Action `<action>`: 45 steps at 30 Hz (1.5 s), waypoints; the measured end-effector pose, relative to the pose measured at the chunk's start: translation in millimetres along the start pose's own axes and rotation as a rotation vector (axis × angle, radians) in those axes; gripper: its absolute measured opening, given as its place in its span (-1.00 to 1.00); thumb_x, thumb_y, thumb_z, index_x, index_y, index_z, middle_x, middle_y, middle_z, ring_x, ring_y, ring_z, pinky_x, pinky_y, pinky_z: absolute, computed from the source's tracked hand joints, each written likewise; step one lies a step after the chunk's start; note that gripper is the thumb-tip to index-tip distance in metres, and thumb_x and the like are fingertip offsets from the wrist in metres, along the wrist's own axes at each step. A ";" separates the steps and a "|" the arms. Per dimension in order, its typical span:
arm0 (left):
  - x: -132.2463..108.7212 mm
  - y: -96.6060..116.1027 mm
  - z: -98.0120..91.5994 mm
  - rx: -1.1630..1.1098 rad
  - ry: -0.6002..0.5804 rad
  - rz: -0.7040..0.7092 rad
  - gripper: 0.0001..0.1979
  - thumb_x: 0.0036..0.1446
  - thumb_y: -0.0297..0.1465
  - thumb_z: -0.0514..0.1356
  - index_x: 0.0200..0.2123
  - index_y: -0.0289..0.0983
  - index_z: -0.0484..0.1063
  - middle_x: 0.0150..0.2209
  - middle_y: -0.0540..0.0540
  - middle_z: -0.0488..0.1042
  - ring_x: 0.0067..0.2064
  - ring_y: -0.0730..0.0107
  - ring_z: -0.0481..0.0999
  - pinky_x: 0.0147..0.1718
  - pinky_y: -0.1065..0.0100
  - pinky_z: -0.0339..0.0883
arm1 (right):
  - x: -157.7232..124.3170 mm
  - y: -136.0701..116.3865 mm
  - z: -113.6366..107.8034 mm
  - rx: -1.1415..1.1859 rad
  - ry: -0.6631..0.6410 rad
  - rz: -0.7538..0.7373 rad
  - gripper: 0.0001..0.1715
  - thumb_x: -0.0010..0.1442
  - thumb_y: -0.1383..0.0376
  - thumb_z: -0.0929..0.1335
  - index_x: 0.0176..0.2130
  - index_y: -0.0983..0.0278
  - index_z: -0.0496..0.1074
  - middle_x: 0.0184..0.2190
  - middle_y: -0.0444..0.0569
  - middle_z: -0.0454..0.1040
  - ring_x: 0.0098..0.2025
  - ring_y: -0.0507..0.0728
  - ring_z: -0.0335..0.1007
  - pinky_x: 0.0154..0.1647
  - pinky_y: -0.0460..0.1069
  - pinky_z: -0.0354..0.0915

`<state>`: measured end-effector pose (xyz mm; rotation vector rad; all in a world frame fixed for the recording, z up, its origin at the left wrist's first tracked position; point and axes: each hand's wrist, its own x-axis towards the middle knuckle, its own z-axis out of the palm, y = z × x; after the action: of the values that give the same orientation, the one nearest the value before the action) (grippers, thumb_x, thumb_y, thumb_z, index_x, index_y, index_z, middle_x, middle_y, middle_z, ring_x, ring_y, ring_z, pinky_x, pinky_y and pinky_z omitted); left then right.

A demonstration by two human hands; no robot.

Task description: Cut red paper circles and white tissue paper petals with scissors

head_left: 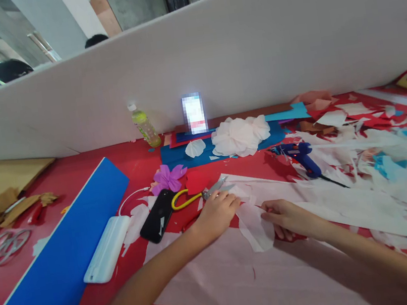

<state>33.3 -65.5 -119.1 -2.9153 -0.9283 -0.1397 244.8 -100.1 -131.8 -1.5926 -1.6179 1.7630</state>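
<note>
My left hand (217,212) rests knuckles-up on the table with its fingers curled on the upper edge of a small white tissue paper piece (253,226). My right hand (287,217) pinches the same piece at its right edge. The piece lies on a large pale pink tissue sheet (230,281) spread over the red table (75,166). Yellow-handled scissors (195,196) lie just beyond my left hand, blades pointing right.
A black phone (157,216) and a white power bank (106,248) lie left of my hands, beside a blue board (52,267). A blue glue gun (301,155), a white paper flower (239,136), a purple flower (168,177), a green bottle (144,125) and scattered paper scraps (381,166) lie beyond. A white partition (212,54) backs the table.
</note>
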 end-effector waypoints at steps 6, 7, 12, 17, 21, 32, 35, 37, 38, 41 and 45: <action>10.6 2.0 19.6 0.030 -0.004 -0.065 -0.62 0.17 -0.61 -0.07 0.06 -0.39 0.19 -0.03 -0.23 0.35 -0.05 0.18 0.36 -0.14 0.19 0.26 | -5.4 1.8 -4.6 -0.029 -0.018 0.036 -0.67 0.03 0.02 0.24 -0.47 0.21 0.13 -0.78 -0.24 0.32 -0.80 -0.06 0.13 -0.80 -0.17 -0.09; 10.6 1.1 21.2 0.026 0.003 -0.070 -0.61 0.15 -0.62 -0.07 0.07 -0.41 0.18 -0.01 -0.25 0.33 -0.03 0.17 0.35 -0.12 0.18 0.26 | -4.3 2.6 -5.7 -0.015 -0.015 0.026 -0.66 0.02 0.00 0.24 -0.47 0.20 0.13 -0.77 -0.24 0.32 -0.80 -0.06 0.14 -0.80 -0.17 -0.07; 7.0 0.8 15.4 -0.071 0.039 -0.065 -0.60 0.13 -0.62 -0.06 0.04 -0.35 0.22 0.02 -0.23 0.31 -0.01 0.21 0.33 -0.04 0.17 0.23 | 2.8 6.2 -6.7 0.035 0.046 -0.069 -0.63 0.02 -0.03 0.24 -0.47 0.22 0.17 -0.76 -0.23 0.33 -0.78 -0.04 0.19 -0.75 -0.15 0.05; -0.6 9.3 7.5 -0.181 0.056 -0.099 -0.75 0.20 -0.54 -0.06 -0.14 -0.31 0.35 -0.20 -0.14 0.40 -0.13 0.27 0.37 -0.11 0.22 0.25 | 8.4 5.4 1.3 0.006 0.084 -0.083 -0.74 0.06 0.09 0.23 -0.48 0.21 0.18 -0.75 -0.24 0.32 -0.74 -0.02 0.24 -0.72 -0.13 0.13; -3.7 15.1 10.4 -0.116 0.060 -0.133 -0.81 0.23 -0.45 -0.03 -0.23 -0.31 0.36 -0.27 -0.12 0.39 -0.18 0.25 0.35 -0.17 0.21 0.25 | 13.1 0.7 1.4 -0.186 0.110 -0.125 -0.80 0.12 0.19 0.19 -0.48 0.21 0.20 -0.68 -0.17 0.38 -0.70 0.02 0.27 -0.67 -0.09 0.13; 9.4 14.6 9.6 -0.061 0.040 -0.130 -0.80 0.26 -0.41 -0.03 -0.20 -0.28 0.38 -0.27 -0.09 0.39 -0.17 0.24 0.35 -0.23 0.23 0.18 | 15.4 5.7 13.6 -0.836 0.512 -0.555 -0.77 0.22 0.33 0.18 -0.25 0.26 0.39 -0.29 0.08 0.41 -0.20 0.21 0.32 -0.22 0.06 0.25; 8.0 13.8 11.2 -0.043 0.046 -0.125 -0.78 0.26 -0.40 -0.04 -0.28 -0.29 0.38 -0.33 -0.08 0.40 -0.19 0.25 0.35 -0.22 0.22 0.13 | 21.6 11.2 9.8 -0.745 0.465 -0.667 -0.78 0.23 0.35 0.19 -0.23 0.26 0.39 -0.25 0.08 0.38 -0.21 0.17 0.29 -0.19 0.08 0.26; 5.9 13.0 11.7 -0.038 0.061 -0.143 -0.76 0.26 -0.40 -0.05 -0.33 -0.29 0.38 -0.35 -0.08 0.40 -0.21 0.26 0.35 -0.23 0.23 0.10 | 24.8 13.4 6.4 -0.695 0.480 -0.699 -0.78 0.23 0.35 0.19 -0.22 0.26 0.39 -0.24 0.08 0.36 -0.21 0.16 0.28 -0.20 0.07 0.26; 5.0 12.8 11.8 -0.035 0.072 -0.151 -0.76 0.26 -0.40 -0.05 -0.34 -0.29 0.38 -0.36 -0.07 0.40 -0.22 0.27 0.35 -0.24 0.23 0.09 | 26.0 14.3 5.2 -0.686 0.494 -0.707 -0.79 0.23 0.35 0.20 -0.22 0.26 0.40 -0.25 0.07 0.35 -0.22 0.16 0.27 -0.20 0.07 0.26; 4.1 13.0 12.6 -0.018 0.108 -0.165 -0.77 0.26 -0.38 -0.03 -0.34 -0.27 0.38 -0.36 -0.06 0.41 -0.24 0.28 0.35 -0.26 0.23 0.06 | 27.9 16.3 5.4 -0.707 0.535 -0.717 -0.80 0.23 0.35 0.21 -0.25 0.27 0.41 -0.27 0.06 0.36 -0.23 0.16 0.26 -0.21 0.07 0.25; 5.7 14.5 17.2 -0.010 0.134 -0.171 -0.81 0.24 -0.36 0.01 -0.35 -0.26 0.38 -0.34 -0.05 0.42 -0.24 0.30 0.35 -0.26 0.22 0.05 | 28.1 16.5 9.5 -0.744 0.572 -0.738 -0.83 0.21 0.38 0.23 -0.27 0.27 0.41 -0.29 0.05 0.37 -0.24 0.16 0.27 -0.23 0.07 0.25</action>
<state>47.4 -72.3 -136.3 -2.7907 -1.1552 -0.3469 234.4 -89.0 -162.1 -1.2633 -2.2242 0.3032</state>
